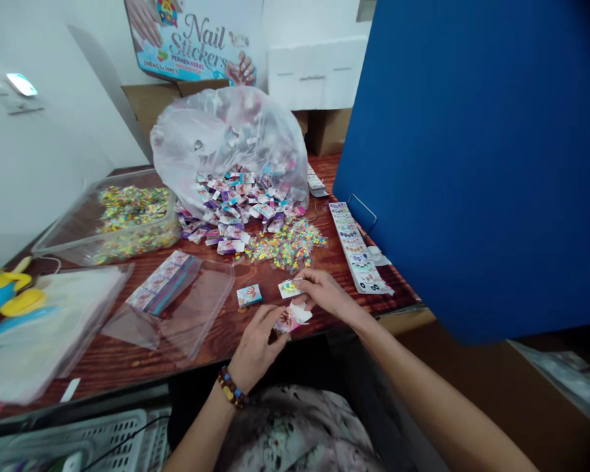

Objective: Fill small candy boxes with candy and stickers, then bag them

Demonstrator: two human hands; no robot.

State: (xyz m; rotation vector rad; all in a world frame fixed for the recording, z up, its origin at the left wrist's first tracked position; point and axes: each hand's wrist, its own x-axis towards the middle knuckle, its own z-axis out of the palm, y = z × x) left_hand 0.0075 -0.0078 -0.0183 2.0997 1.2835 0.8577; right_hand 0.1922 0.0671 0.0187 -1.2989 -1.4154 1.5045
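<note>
My right hand (327, 293) pinches a small white card with a colourful sticker (289, 287) between its fingers. My left hand (255, 347) sits just below, its fingertips at a crumpled pink and white packet (289, 320). A flat nail sticker packet (249, 295) lies on the wooden table (128, 354) just left of my hands. Beyond them is a scattered heap of multicoloured small pieces (285, 244). Behind that, many packets (236, 210) spill from a large translucent plastic bag (226, 137).
A clear plastic tub of colourful pieces (132, 219) stands at the left, near a clear bag holding packets (164, 285). A long printed sticker strip (358, 249) lies at the right beside a tall blue panel (472, 151). A white crate (88, 439) sits below the table edge.
</note>
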